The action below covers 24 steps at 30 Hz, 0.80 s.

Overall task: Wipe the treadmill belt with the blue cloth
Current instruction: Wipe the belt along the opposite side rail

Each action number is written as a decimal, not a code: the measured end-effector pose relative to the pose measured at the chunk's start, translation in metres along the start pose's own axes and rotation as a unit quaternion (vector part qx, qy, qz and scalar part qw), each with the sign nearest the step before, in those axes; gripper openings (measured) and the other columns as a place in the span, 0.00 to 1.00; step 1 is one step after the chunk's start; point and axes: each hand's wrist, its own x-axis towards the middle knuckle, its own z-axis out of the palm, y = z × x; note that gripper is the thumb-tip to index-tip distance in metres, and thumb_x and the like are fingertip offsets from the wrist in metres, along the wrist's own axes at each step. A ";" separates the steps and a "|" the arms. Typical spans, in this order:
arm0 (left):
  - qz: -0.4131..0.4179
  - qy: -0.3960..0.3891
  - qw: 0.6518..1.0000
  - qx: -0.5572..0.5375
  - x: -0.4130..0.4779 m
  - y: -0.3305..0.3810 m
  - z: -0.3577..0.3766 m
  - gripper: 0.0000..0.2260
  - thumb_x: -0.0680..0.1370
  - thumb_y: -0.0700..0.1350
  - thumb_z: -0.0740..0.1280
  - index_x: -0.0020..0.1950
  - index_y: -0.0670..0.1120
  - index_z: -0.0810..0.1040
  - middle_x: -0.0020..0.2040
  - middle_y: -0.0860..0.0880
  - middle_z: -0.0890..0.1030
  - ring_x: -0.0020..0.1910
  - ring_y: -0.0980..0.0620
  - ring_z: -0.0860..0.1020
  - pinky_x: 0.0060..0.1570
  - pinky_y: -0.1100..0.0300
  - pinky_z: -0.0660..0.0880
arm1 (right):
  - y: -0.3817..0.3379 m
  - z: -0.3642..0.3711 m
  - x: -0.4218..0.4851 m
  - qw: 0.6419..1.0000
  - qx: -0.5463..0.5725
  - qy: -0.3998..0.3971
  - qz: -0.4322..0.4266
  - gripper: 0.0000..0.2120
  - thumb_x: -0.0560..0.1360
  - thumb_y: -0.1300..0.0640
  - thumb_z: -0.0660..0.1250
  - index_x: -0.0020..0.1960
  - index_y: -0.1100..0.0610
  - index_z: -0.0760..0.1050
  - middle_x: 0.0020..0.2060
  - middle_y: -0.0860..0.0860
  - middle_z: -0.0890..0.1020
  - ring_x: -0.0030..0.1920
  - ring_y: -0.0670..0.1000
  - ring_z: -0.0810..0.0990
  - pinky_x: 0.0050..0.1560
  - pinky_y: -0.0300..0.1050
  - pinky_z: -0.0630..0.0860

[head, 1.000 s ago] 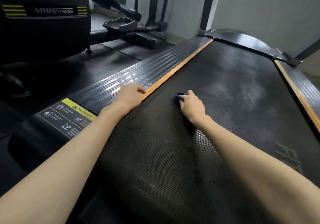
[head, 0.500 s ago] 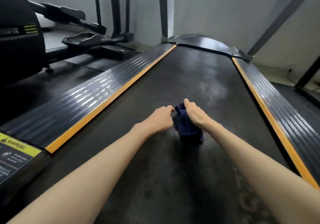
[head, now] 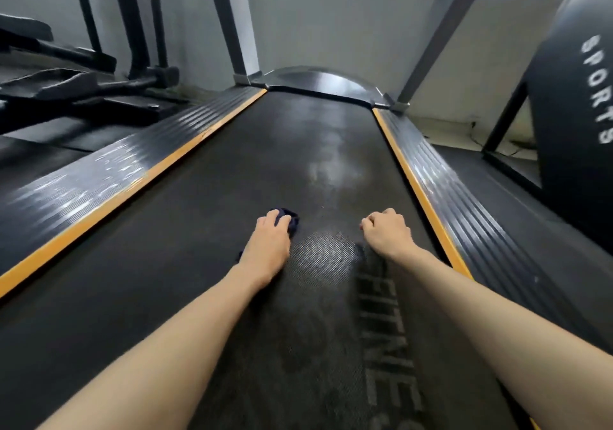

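Wiping stroke in hand: left hand (head: 269, 243) is pressed palm-down on the blue cloth (head: 288, 218), fingers curled over it — only a dark bunched edge shows past the fingertips, plus a scrap by the wrist. Cloth sits on the treadmill belt (head: 205, 217), roughly mid-width, slightly left of centre. Right hand (head: 386, 232) is loosely fisted, holding nothing, knuckles resting on the belt near the right orange edge strip (head: 418, 194) — looks like a brace. Belt shows a grey smeary patch (head: 326, 167) ahead of the hands, so my read is the far half still needs passes. To do it well: flatten the cloth out for more contact area, it's too wadded; keep palm pressure even and run long straight strokes lengthwise toward the front hood (head: 318, 79), overlapping lanes from one orange strip to the other. Keep the right hand planted so body weight doesn't shift the belt under the stroke. Printed lettering (head: 386, 336) near the right forearm — go over it too, textured surface traps dust.
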 end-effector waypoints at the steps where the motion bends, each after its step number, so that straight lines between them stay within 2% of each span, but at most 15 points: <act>1: -0.004 -0.015 1.000 -0.011 0.012 -0.004 0.001 0.19 0.78 0.38 0.58 0.70 0.43 0.68 0.72 0.42 0.63 0.67 0.41 0.65 0.66 0.56 0.60 | 0.010 -0.003 0.002 1.000 -0.019 0.006 -0.003 0.17 0.80 0.55 0.52 0.61 0.57 0.75 0.62 0.58 0.69 0.63 0.59 0.68 0.62 0.52 0.65; 4: 0.012 -0.011 0.999 -0.035 0.048 -0.006 0.006 0.19 0.77 0.39 0.61 0.68 0.47 0.72 0.72 0.45 0.66 0.68 0.45 0.66 0.67 0.57 0.60 | 0.050 -0.016 0.008 0.996 -0.093 0.006 -0.002 0.18 0.79 0.56 0.55 0.67 0.55 0.71 0.68 0.56 0.67 0.68 0.57 0.64 0.67 0.52 0.63; 7: 0.020 -0.011 0.998 -0.056 0.079 0.004 0.020 0.17 0.77 0.41 0.61 0.66 0.48 0.74 0.70 0.48 0.69 0.67 0.47 0.68 0.65 0.57 0.64 | 0.097 -0.029 0.007 0.988 -0.138 0.021 0.064 0.20 0.78 0.56 0.56 0.69 0.59 0.66 0.68 0.56 0.67 0.68 0.57 0.64 0.66 0.51 0.62; 10: 0.052 -0.029 0.997 -0.047 0.102 0.025 0.036 0.14 0.78 0.41 0.62 0.62 0.49 0.78 0.67 0.50 0.73 0.64 0.48 0.71 0.62 0.57 0.67 | 0.122 -0.029 0.000 0.995 -0.061 0.019 0.083 0.18 0.80 0.58 0.53 0.67 0.65 0.65 0.68 0.60 0.67 0.67 0.59 0.65 0.64 0.49 0.61; 13: 0.194 -0.103 0.972 -0.081 0.100 0.068 0.055 0.13 0.78 0.42 0.63 0.60 0.52 0.79 0.65 0.54 0.74 0.64 0.51 0.72 0.62 0.57 0.68 | 0.127 -0.023 -0.005 0.996 -0.008 0.051 0.074 0.17 0.81 0.58 0.51 0.66 0.64 0.67 0.67 0.59 0.69 0.66 0.57 0.67 0.61 0.48 0.64; 16: 0.374 -0.178 0.905 -0.097 0.065 0.116 0.071 0.13 0.78 0.41 0.63 0.60 0.51 0.79 0.66 0.53 0.74 0.65 0.52 0.71 0.63 0.53 0.68 | 0.131 -0.021 -0.005 0.995 0.004 0.077 0.066 0.19 0.81 0.56 0.52 0.70 0.61 0.65 0.70 0.56 0.67 0.69 0.54 0.65 0.65 0.48 0.63; 18: 0.453 -0.197 0.865 -0.089 0.063 0.116 0.067 0.15 0.77 0.38 0.63 0.62 0.49 0.78 0.67 0.50 0.73 0.65 0.50 0.71 0.63 0.56 0.68 | 0.132 -0.020 -0.005 0.995 0.003 0.081 0.064 0.20 0.81 0.55 0.53 0.71 0.60 0.64 0.72 0.54 0.66 0.71 0.52 0.63 0.68 0.47 0.61; 19: 0.473 -0.192 0.856 -0.081 0.075 0.106 0.062 0.17 0.76 0.36 0.64 0.62 0.49 0.78 0.67 0.50 0.74 0.65 0.50 0.72 0.63 0.57 0.68 | 0.132 -0.019 -0.005 0.994 0.005 0.084 0.067 0.19 0.81 0.55 0.53 0.70 0.60 0.65 0.70 0.55 0.67 0.70 0.53 0.64 0.67 0.46 0.62; 20: 0.467 -0.178 0.864 -0.067 0.092 0.093 0.059 0.19 0.75 0.35 0.64 0.63 0.50 0.78 0.67 0.50 0.74 0.64 0.50 0.73 0.64 0.58 0.68 | 0.132 -0.018 -0.005 0.994 0.007 0.086 0.072 0.18 0.81 0.56 0.53 0.68 0.61 0.67 0.68 0.56 0.69 0.68 0.54 0.66 0.65 0.46 0.63; 21: 0.430 -0.150 0.889 -0.046 0.111 0.076 0.059 0.20 0.74 0.34 0.63 0.63 0.51 0.77 0.68 0.51 0.73 0.65 0.50 0.73 0.64 0.58 0.68 | 0.133 -0.017 -0.005 0.993 0.002 0.090 0.073 0.17 0.81 0.56 0.53 0.66 0.62 0.67 0.66 0.57 0.70 0.67 0.54 0.66 0.64 0.46 0.63; 23: 0.266 -0.090 0.960 0.012 0.146 0.040 0.058 0.21 0.76 0.35 0.62 0.66 0.51 0.74 0.70 0.51 0.69 0.67 0.48 0.70 0.64 0.56 0.68 | 0.136 -0.012 -0.003 0.993 -0.020 0.098 0.056 0.17 0.81 0.57 0.53 0.67 0.63 0.66 0.66 0.58 0.70 0.67 0.55 0.66 0.65 0.46 0.61; 24: 0.177 -0.068 0.981 0.035 0.156 0.029 0.058 0.20 0.77 0.36 0.61 0.67 0.51 0.73 0.71 0.50 0.68 0.68 0.46 0.68 0.63 0.54 0.68 | 0.138 -0.010 -0.001 0.993 -0.025 0.101 0.049 0.18 0.80 0.57 0.53 0.68 0.63 0.65 0.67 0.58 0.69 0.68 0.55 0.65 0.67 0.46 0.60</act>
